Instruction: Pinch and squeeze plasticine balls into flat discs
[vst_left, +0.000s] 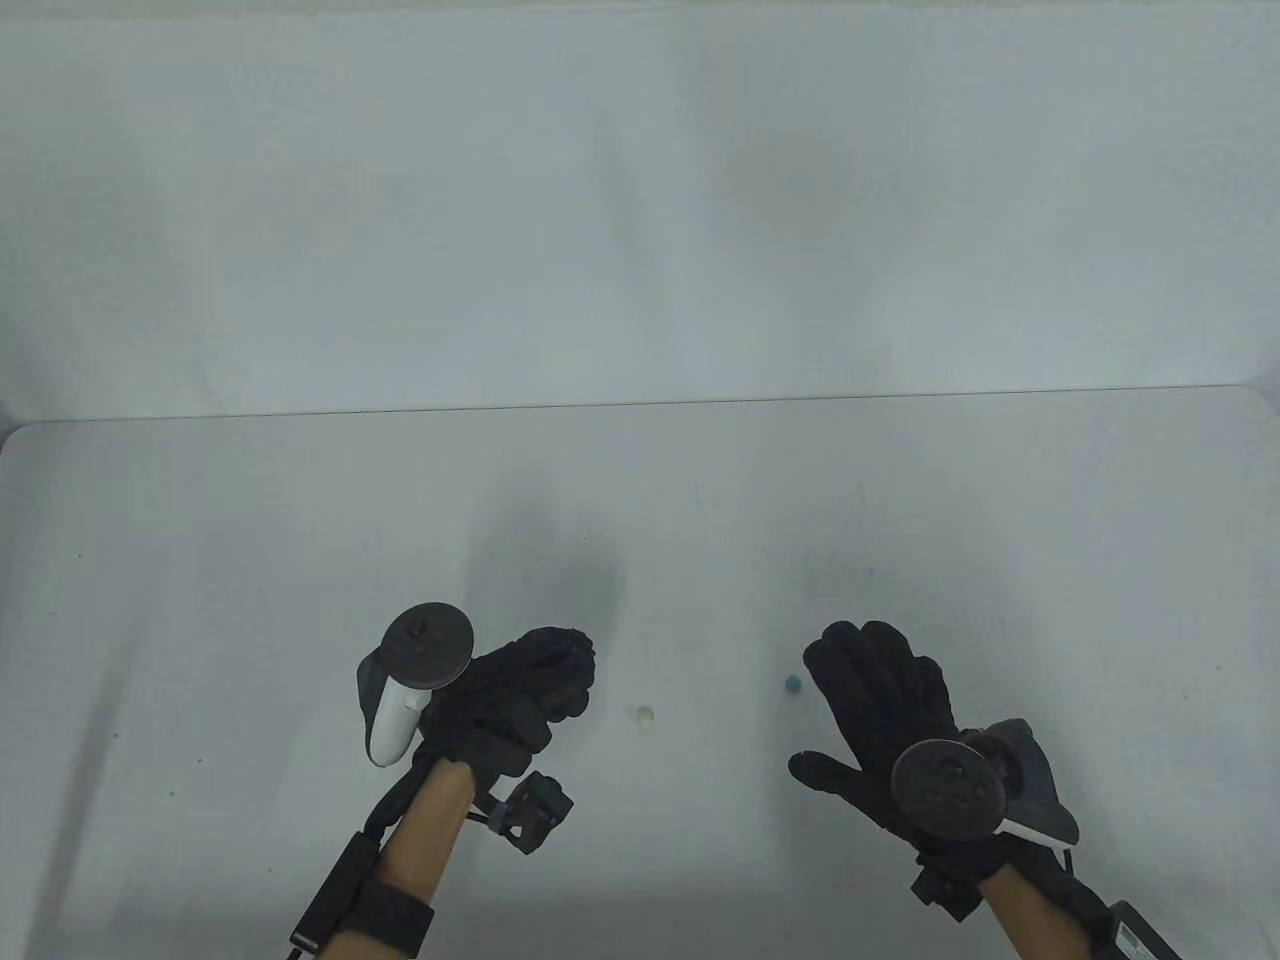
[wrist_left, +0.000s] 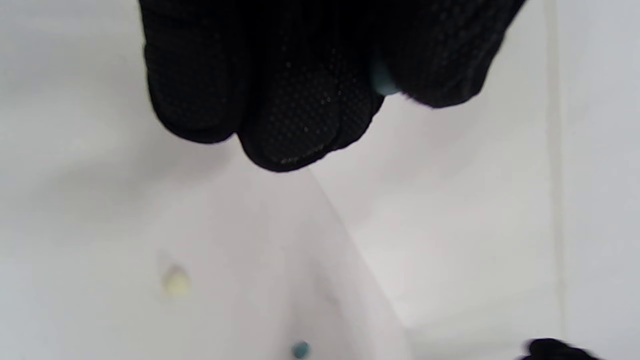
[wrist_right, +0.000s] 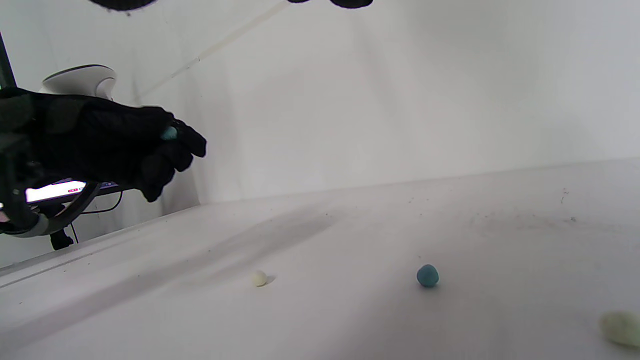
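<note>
My left hand (vst_left: 545, 680) is raised above the table and pinches a small pale blue piece of plasticine (wrist_left: 384, 84) between thumb and fingers; the piece also shows in the right wrist view (wrist_right: 169, 133). My right hand (vst_left: 870, 700) is spread open and empty, palm down. A cream ball (vst_left: 641, 715) lies on the table between the hands. A blue ball (vst_left: 793, 685) lies just left of my right fingers. Both balls show in the right wrist view, the cream ball (wrist_right: 259, 278) and the blue ball (wrist_right: 427, 275).
The white table (vst_left: 250, 560) ends at a far edge against a pale wall. Another pale cream lump (wrist_right: 620, 327) lies at the lower right of the right wrist view.
</note>
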